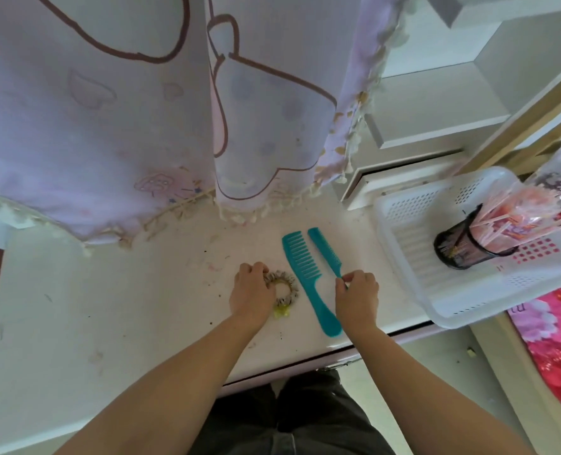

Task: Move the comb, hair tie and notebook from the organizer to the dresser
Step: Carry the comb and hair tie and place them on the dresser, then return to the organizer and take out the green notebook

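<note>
While the dresser (134, 290) carries everything, the basket (413, 300) sits at its right edge, the notebook unseen. Near the front edge the wide comb (308, 277) lies front-to-back; the thin comb (325, 251) parallels it, its near end pinched by the right hand (358, 297). The left hand (252, 290) curls on the hair tie (280, 288).

A wide-tooth teal comb (308, 277) lies flat on the white counter (141, 307). Just right of it lies a fine-tooth teal comb (325, 252), whose near end the right hand (358, 295) pinches in its grip. Left of the wide-tooth comb, the left hand (251, 292) rests its fingers on a patterned scrunchie (284, 285). Well right of the wide-tooth comb sits a white perforated basket (413, 205) with a black mesh cup (456, 246) inside. Behind the comb hangs a lilac curtain (108, 126).
</note>
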Demonstrator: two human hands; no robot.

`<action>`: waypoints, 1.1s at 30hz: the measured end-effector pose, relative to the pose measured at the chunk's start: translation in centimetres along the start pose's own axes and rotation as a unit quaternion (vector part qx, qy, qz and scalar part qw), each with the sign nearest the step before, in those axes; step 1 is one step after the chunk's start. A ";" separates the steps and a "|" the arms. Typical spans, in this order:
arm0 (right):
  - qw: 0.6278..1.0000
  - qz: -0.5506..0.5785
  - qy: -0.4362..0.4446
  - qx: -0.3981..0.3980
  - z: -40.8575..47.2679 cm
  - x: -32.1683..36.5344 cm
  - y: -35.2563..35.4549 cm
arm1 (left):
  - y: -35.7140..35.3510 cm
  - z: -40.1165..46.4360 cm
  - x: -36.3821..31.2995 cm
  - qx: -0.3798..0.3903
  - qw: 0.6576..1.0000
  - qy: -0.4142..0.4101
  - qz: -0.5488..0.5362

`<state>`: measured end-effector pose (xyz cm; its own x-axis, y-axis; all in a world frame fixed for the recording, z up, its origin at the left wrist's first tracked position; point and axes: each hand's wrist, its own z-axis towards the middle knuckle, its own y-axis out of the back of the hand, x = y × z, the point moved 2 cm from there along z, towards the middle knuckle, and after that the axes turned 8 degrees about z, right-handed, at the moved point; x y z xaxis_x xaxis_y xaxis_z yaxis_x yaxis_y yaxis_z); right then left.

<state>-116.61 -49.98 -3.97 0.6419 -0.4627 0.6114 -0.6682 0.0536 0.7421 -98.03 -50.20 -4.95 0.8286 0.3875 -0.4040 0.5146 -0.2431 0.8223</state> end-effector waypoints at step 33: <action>0.859 -0.058 -0.451 -0.237 -46.4 -18.4 -2.0 | -11.0 -29.1 -0.8 0.130 0.467 -0.809 0.333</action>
<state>-109.64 -0.50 -3.93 -0.0006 -0.9748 0.2230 -0.2550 0.2158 0.9426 -110.79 -21.92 -2.03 -0.2027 -0.9784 -0.0398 -0.1399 -0.0112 0.9901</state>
